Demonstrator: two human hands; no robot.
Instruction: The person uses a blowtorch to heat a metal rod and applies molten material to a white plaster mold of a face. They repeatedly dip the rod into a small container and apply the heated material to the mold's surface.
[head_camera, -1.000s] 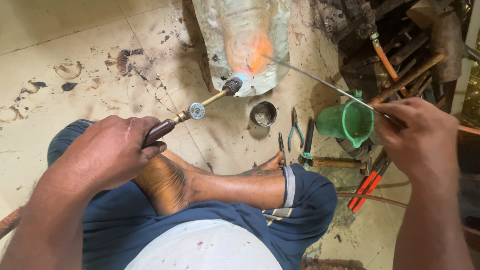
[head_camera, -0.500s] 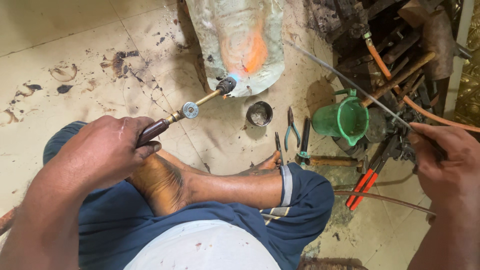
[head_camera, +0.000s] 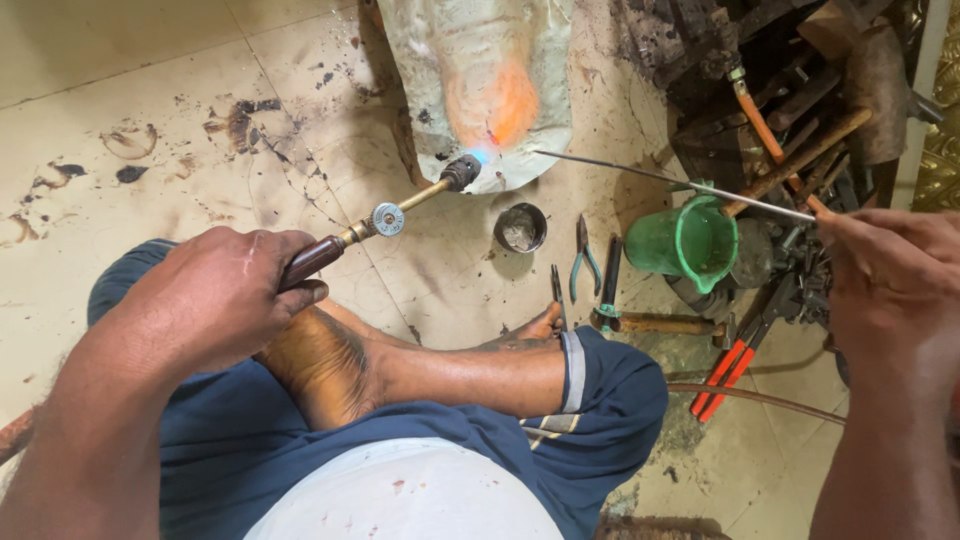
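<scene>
Left hand (head_camera: 215, 300) wraps the torch (head_camera: 385, 220) by its cool wooden handle, flame licking the glowing block (head_camera: 490, 90), while right-hand (head_camera: 895, 285) fingers pinch the rod (head_camera: 670, 182), thin, stiff and light-looking, at its far, likely cooler end.

My left hand (head_camera: 215, 300) is closed in a firm fist, knuckles up, with its forearm running down to the lower left edge of view. My right hand (head_camera: 890, 285) sits at the far right, fingers pinched together at their tips, wrist bent slightly inward and its forearm dropping to the lower right corner. The two hands are well apart. My legs are crossed beneath them, one bare foot resting between my arms.
</scene>
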